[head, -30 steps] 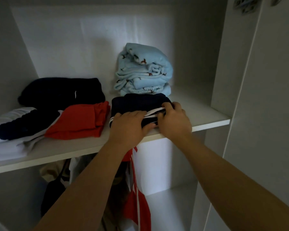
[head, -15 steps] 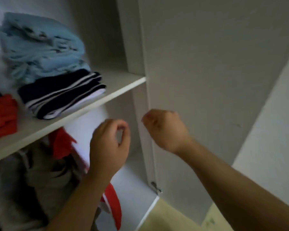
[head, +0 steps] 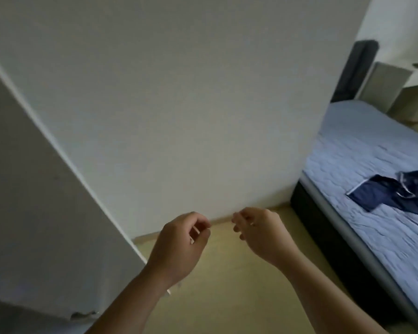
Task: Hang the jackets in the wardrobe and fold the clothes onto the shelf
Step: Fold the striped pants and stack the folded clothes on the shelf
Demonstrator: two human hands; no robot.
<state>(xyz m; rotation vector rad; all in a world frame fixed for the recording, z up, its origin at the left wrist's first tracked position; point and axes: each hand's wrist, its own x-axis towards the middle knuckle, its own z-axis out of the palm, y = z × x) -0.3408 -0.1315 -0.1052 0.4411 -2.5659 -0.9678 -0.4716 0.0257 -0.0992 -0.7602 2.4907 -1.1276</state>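
A dark blue garment (head: pixel 393 197) lies crumpled on the light blue bed (head: pixel 362 165) at the right. My left hand (head: pixel 179 244) and my right hand (head: pixel 261 232) hang in front of me over the floor, side by side and a little apart, fingers loosely curled and holding nothing. Both are well to the left of the garment. The wardrobe shelf and the folded clothes are out of view; only the open wardrobe door (head: pixel 34 201) shows at the left.
A plain white wall (head: pixel 179 92) fills the middle. Pale yellow floor (head: pixel 227 285) runs between the door and the bed's dark base (head: pixel 323 235). A dark headboard (head: pixel 355 68) and a light nightstand (head: pixel 386 85) stand at the far right.
My hands let go of the striped dark garment on the shelf and drew back. My view swung right, away from the wardrobe, to the wall and the bed.
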